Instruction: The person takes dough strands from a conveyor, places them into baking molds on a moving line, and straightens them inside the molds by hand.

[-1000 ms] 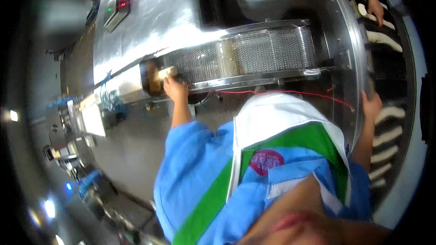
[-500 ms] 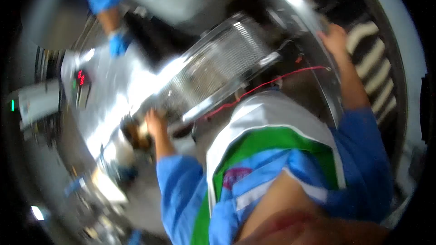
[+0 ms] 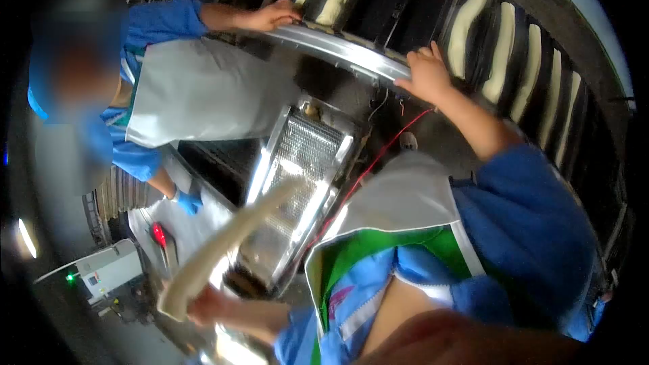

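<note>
My left hand (image 3: pixel 211 305), at lower left, is closed round one end of a long pale strip of dough (image 3: pixel 247 230). The strip slants up and right over a perforated metal tray (image 3: pixel 263 253) and is blurred by motion. At upper right, my right hand (image 3: pixel 429 76) grips the edge of a curved metal rail (image 3: pixel 338 51), its thumb on the near side. Beyond that rail, several similar dough strips (image 3: pixel 500 54) lie in dark channels, close to my right hand.
A co-worker in a grey apron (image 3: pixel 209 91) stands across from me, one hand (image 3: pixel 274 15) on the rail, the other in a blue glove (image 3: pixel 188 203) over a metal table (image 3: pixel 223 213). A red cord (image 3: pixel 378 155) runs beside the tray. A grey box (image 3: pixel 111 270) stands at left.
My view has turned, so the co-worker shows more fully. My left hand has come up with a dough strip, now plainly visible. My right hand is still on the rail.
</note>
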Tool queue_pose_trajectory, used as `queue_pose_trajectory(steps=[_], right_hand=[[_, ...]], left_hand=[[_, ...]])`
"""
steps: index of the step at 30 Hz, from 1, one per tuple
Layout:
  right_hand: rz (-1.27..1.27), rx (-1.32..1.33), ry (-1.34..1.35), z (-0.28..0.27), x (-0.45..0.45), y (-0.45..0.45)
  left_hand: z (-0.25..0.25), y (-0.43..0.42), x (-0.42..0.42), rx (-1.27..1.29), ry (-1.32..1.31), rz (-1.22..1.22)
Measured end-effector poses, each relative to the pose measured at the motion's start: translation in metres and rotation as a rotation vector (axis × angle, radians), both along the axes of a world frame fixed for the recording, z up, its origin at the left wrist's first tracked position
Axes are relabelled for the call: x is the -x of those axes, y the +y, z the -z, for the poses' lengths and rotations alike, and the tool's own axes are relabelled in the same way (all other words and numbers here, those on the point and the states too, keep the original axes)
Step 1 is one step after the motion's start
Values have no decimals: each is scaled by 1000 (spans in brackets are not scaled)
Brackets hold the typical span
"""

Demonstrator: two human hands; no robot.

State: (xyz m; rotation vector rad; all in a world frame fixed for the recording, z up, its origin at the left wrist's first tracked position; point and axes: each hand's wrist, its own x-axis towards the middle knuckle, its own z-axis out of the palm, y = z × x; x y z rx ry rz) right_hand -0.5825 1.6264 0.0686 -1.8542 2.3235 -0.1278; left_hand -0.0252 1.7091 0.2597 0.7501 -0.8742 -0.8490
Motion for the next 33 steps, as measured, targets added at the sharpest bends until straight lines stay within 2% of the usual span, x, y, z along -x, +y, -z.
queue_pose_trajectory(steps=[1, 3, 5, 7, 9, 11, 12, 13, 14, 15, 16, 17, 22, 23, 25, 26, 27, 29, 30, 31, 33], right_hand=[[-13, -2, 8, 4, 4, 2], [-9, 24, -9, 12, 5, 1], [-42, 99, -35, 22, 11, 3], [-56, 100, -59, 16, 14, 9], [-69, 104, -99, 17, 20, 18], [-104, 141, -123, 17, 28, 30], [-97, 131, -124, 15, 33, 33], [-117, 107, -145, 12, 38, 34], [-138, 85, -164, 10, 42, 35], [-137, 83, -162, 9, 44, 35], [-131, 81, -147, 8, 48, 34], [-124, 78, -133, 8, 49, 35], [-120, 32, -201, 0, 56, 27], [-118, 34, -198, 0, 56, 26], [-128, 39, -191, -2, 64, 21], [-133, 60, -169, -1, 65, 16], [-140, 72, -150, -1, 64, 14], [-145, 39, -148, -6, 62, 5], [-143, 20, -144, -7, 60, -2], [-161, 18, -146, -5, 57, -8], [-143, 119, -112, 2, 53, -17]], left_hand=[[-8, -25, 37, 97, 177, 179], [-11, -72, 116, 141, 271, 360], [14, -128, 146, 187, 228, 506], [24, -173, 211, 183, 42, 584], [56, -208, 265, -153, 73, 553], [60, -220, 348, -100, -256, 847], [63, -220, 384, -208, -507, 766], [99, -238, 404, -149, -984, 588], [119, -242, 424, 170, -1227, 624], [153, -250, 434, -29, -1500, 696], [149, -237, 449, 211, -1697, 627], [152, -237, 464, 69, -1760, 683], [161, -243, 501, 131, -1941, 774], [162, -248, 504, 123, -1940, 783], [158, -258, 518, 311, -1797, 659], [155, -262, 524, 229, -1938, 612], [152, -262, 522, 217, -1937, 619], [139, -259, 508, -59, -2051, 688], [130, -255, 494, -100, -2022, 695], [134, -252, 471, 84, -2153, 600], [143, -247, 414, 233, -1926, 421]])
